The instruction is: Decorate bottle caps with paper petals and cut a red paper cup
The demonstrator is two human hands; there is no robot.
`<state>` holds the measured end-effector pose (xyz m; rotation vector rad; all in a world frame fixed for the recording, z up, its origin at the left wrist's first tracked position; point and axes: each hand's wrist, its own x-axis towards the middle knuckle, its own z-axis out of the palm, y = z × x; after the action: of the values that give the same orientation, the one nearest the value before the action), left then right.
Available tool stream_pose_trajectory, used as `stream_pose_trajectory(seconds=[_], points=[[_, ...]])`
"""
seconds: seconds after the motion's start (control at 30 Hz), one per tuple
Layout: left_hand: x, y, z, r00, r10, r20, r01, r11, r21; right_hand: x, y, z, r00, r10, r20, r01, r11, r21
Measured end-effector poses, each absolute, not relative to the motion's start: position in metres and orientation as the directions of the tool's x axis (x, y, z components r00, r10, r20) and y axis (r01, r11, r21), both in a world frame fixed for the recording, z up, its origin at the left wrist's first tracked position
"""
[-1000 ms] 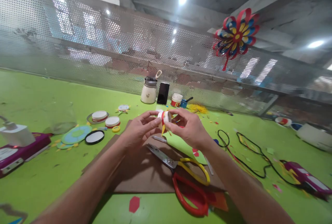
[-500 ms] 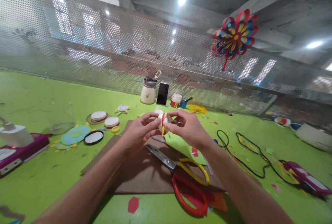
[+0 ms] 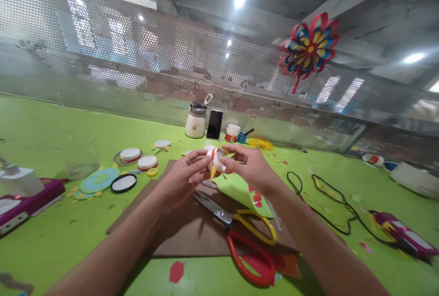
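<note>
A small white cup-like piece (image 3: 216, 158) with a red band and yellow pointed bits is held up between my two hands. My left hand (image 3: 185, 174) pinches its left side. The fingers and thumb of my right hand (image 3: 252, 168) close on its right side and rim. Below lie large scissors (image 3: 219, 213) with one yellow and one red handle, blades partly apart, on a brown board (image 3: 185, 236). A green paper sheet (image 3: 236, 191) with red cut-outs (image 3: 256, 196) rests under my right hand.
At the back stand a white bottle (image 3: 195, 124), a phone (image 3: 214, 124) and a red-white tub (image 3: 232, 132). Lids (image 3: 147, 162) and blue-green paper discs (image 3: 99, 180) lie left. A black cord (image 3: 329, 191) and a purple glue gun or similar tool (image 3: 401, 232) lie right.
The white piece has turned in my fingers and moved slightly left, so its open end shows more. More of the red cut-outs on the green sheet is visible.
</note>
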<state>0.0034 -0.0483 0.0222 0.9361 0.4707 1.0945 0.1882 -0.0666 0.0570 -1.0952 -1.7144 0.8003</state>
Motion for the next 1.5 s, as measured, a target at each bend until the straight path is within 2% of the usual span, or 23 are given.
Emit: stream_pose_trajectory(seconds=[0.13,0.37,0.5,0.57,0.67,0.77,0.87,1.03,1.27,1.5], points=[[0.000,-0.047,0.027,0.378,0.919,0.110,-0.554,0.129,0.823,0.191,-0.066,0.059,-0.175,0.914,0.367,0.319,0.405,-0.857],[-0.001,-0.046,0.029,0.373,0.926,0.059,-0.530,0.160,0.833,0.197,-0.069,0.064,-0.192,0.810,0.554,0.499,0.567,-0.655],[-0.002,-0.045,0.030,0.336,0.939,0.072,-0.576,0.145,0.804,0.196,-0.071,0.066,-0.130,0.773,0.621,0.526,0.585,-0.617],[-0.003,-0.046,0.030,0.321,0.945,0.071,-0.603,0.146,0.784,0.192,-0.072,0.066,-0.096,0.790,0.605,0.501,0.564,-0.657],[-0.004,-0.046,0.028,0.296,0.953,0.061,-0.628,0.146,0.765,0.186,-0.072,0.066,-0.068,0.871,0.486,0.399,0.470,-0.787],[-0.006,-0.046,0.025,0.311,0.947,0.085,-0.636,0.141,0.759,0.181,-0.073,0.066,-0.172,0.916,0.362,0.253,0.396,-0.883],[-0.008,-0.046,0.021,0.337,0.938,0.077,-0.614,0.157,0.773,0.177,-0.074,0.066,-0.226,0.923,0.311,0.133,0.346,-0.929],[-0.007,-0.044,0.017,0.301,0.954,0.016,-0.613,0.180,0.769,0.177,-0.072,0.063,-0.034,0.938,0.344,0.044,0.346,-0.937],[-0.003,-0.046,0.021,0.342,0.936,0.078,-0.679,0.190,0.709,0.176,-0.071,0.062,-0.013,0.917,0.400,0.038,0.400,-0.916],[-0.003,-0.050,0.026,0.362,0.930,0.059,-0.691,0.225,0.687,0.171,-0.079,0.064,0.038,0.851,0.524,0.088,0.520,-0.850]])
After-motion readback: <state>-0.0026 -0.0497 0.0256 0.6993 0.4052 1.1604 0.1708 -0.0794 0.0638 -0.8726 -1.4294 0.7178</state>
